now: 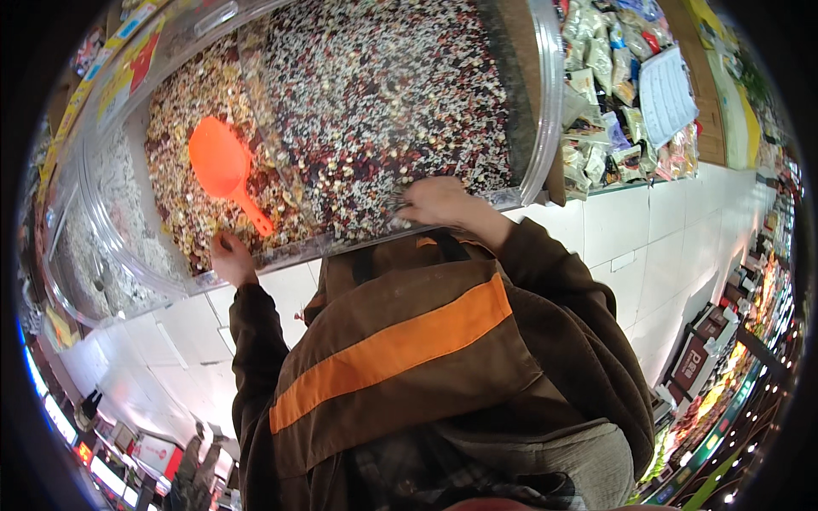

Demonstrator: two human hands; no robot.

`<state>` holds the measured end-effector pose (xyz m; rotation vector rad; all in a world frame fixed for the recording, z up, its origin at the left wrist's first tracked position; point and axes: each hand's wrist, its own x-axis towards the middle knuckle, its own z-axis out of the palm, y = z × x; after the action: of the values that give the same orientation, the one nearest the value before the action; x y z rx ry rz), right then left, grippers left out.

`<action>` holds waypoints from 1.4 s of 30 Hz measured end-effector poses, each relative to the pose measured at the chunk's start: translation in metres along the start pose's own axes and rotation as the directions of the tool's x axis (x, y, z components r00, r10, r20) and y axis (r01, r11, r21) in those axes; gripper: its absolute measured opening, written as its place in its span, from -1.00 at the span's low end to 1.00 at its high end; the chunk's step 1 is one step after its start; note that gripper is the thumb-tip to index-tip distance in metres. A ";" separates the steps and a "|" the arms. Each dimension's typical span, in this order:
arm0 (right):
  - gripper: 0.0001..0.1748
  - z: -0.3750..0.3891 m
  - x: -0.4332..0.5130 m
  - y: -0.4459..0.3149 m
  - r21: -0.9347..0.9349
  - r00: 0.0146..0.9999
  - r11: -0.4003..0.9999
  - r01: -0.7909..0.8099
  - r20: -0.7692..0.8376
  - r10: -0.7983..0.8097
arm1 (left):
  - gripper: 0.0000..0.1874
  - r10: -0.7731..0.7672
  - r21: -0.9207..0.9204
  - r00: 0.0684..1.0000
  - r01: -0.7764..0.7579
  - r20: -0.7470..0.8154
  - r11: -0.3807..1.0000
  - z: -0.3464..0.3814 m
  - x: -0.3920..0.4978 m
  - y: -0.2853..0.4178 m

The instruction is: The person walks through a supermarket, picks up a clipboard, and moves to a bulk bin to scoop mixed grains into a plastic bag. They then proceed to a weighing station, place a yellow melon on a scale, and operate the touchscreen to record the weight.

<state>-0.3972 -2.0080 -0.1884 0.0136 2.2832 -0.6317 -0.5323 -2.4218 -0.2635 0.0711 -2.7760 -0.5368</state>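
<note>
My left hand (231,259) is at the front edge of a clear plastic bin, over a mix of pale and yellowish grains (179,128). Its fingers are curled, and whether they hold anything is hidden. A bright orange plastic scoop (219,160) lies on that mix just beyond it, its handle pointing toward me. My right hand (436,201) reaches over the bin's front wall (287,257) into a mix of white, dark and red grains (390,96). The fingertips there are bent down among the grains and slightly blurred. A clear divider (265,115) stands between the two mixes.
Left of the bin is another clear container (108,255) with whitish contents. A display of small packaged goods (607,102) with a sheet of paper (668,96) stands to the right. White floor tiles (639,236) stretch behind me. A person's legs (195,466) appear at lower left.
</note>
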 end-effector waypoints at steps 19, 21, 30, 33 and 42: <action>-0.43 0.022 -0.206 0.044 -0.185 0.863 0.912 -0.366 -0.435 0.258 | -0.81 0.021 -0.081 1.000 -0.020 0.008 0.997 -0.006 -0.002 0.002; -0.41 0.022 -0.212 0.042 -0.058 0.788 0.984 -0.167 -0.608 0.098 | -0.81 -0.008 -0.080 0.999 0.012 0.047 0.997 -0.005 -0.002 0.000; -0.29 -0.063 -0.056 0.033 0.185 0.446 0.934 0.307 -0.895 0.030 | -0.87 0.095 -0.070 0.995 -0.097 -0.036 0.993 -0.001 -0.003 -0.001; -0.09 -0.114 0.016 0.069 0.128 0.429 0.990 0.052 -0.898 0.094 | -0.87 -0.039 -0.048 0.999 0.040 0.027 0.998 -0.003 -0.004 0.004; 0.13 -0.240 0.176 0.155 0.175 0.653 0.894 -0.412 -0.628 0.423 | -0.90 -0.008 -0.075 1.000 0.009 0.015 0.997 -0.007 -0.006 0.012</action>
<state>-0.6539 -1.7960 -0.2330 0.8894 2.7949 -0.4264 -0.5244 -2.4121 -0.2547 0.0619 -2.7678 -0.6456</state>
